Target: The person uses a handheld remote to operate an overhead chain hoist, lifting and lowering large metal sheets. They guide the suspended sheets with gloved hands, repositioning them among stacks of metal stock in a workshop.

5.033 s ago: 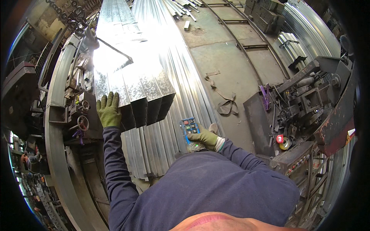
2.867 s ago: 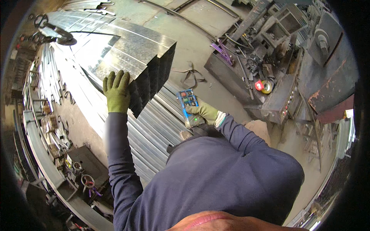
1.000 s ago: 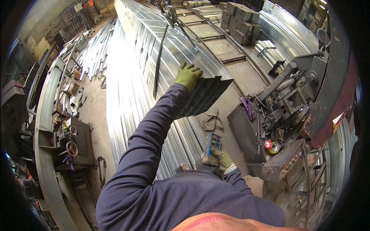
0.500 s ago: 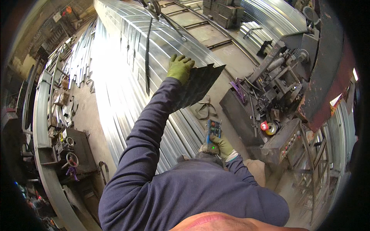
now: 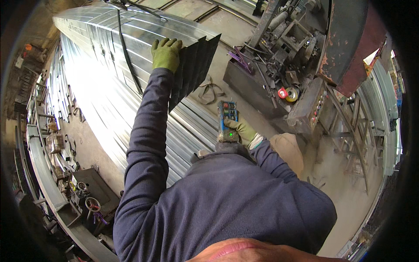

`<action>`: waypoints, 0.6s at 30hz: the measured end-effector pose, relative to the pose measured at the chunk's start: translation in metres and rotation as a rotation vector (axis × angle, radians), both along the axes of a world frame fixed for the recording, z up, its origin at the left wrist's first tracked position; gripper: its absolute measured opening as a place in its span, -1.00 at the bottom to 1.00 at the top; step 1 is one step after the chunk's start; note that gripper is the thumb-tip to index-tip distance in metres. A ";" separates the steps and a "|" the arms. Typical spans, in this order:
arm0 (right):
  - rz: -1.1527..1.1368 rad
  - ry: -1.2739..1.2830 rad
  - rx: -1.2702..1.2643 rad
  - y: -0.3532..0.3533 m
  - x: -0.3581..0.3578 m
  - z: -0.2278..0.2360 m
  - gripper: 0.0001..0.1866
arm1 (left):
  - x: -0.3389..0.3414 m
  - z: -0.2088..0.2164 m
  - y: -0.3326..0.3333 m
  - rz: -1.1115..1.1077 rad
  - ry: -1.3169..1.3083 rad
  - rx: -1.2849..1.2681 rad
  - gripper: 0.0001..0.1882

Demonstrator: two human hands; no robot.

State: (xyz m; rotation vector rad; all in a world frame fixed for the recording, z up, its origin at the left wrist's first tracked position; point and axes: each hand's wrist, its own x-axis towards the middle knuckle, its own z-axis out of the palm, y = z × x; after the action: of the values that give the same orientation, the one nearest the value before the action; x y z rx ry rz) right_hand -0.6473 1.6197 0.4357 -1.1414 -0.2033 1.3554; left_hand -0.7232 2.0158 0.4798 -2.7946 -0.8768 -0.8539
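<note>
My left hand [image 5: 166, 54], in a green glove, lies on the near end of a bundle of shiny metal profiles [image 5: 144, 37], its fingers stretched over the top. Beside that hand is the bundle's dark, jagged-edged end face [image 5: 195, 65]. A black strap [image 5: 124, 52] runs down across the bundle from a hook-like fitting [image 5: 115, 3]. Close to my body, my right hand [image 5: 242, 131], gloved as well, is closed around a blue handheld remote control [image 5: 228, 114] with several buttons and a lit green light. More long profiles [image 5: 187, 131] lie below the bundle.
To the right stands a dark machine [image 5: 279, 56] with a tape roll [image 5: 291, 94] on it. A loop of strap [image 5: 211, 91] lies on the floor. A metal frame [image 5: 349, 126] stands farther right. At lower left is a bench with a handwheel [image 5: 92, 204].
The view has swung, so the bundle, machine and floor strap appear farther left and higher. My left hand stays on the bundle's end, and my right hand keeps the remote control.
</note>
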 end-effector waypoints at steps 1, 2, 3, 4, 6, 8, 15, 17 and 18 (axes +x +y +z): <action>-0.003 0.007 -0.019 0.000 0.001 0.001 -0.49 | 0.002 0.001 0.000 0.006 0.017 -0.015 -0.69; -0.012 0.004 -0.009 0.001 0.002 0.002 -0.48 | 0.004 0.002 0.002 0.007 0.015 0.016 -0.67; -0.034 -0.002 -0.002 0.002 0.003 0.003 -0.48 | 0.007 0.001 0.003 0.004 0.032 0.027 -0.65; -0.060 -0.003 -0.011 0.003 0.006 0.004 -0.48 | 0.009 0.000 0.006 -0.017 0.027 0.046 -0.63; -0.076 0.030 -0.012 0.005 0.013 0.005 -0.47 | 0.015 -0.004 0.011 -0.011 0.035 0.054 -0.64; -0.066 -0.009 0.039 0.006 0.021 0.005 -0.47 | 0.021 -0.010 0.014 -0.005 0.019 0.019 -0.66; -0.127 -0.174 -0.020 0.010 0.048 0.005 -0.37 | 0.047 -0.013 0.014 -0.013 0.059 0.089 -0.63; -0.130 -0.157 -0.077 0.015 0.054 0.009 -0.29 | 0.053 -0.007 0.014 -0.058 -0.004 0.129 -0.65; -0.102 -0.293 -0.122 0.017 0.056 0.012 -0.26 | 0.058 -0.004 0.015 -0.089 0.046 0.058 -0.68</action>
State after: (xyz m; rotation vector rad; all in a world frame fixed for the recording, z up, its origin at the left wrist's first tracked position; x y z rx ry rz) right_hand -0.5910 1.6367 0.4475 -1.4340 -0.2730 1.1191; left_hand -0.6652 2.0304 0.4762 -2.8090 -0.7146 -0.8094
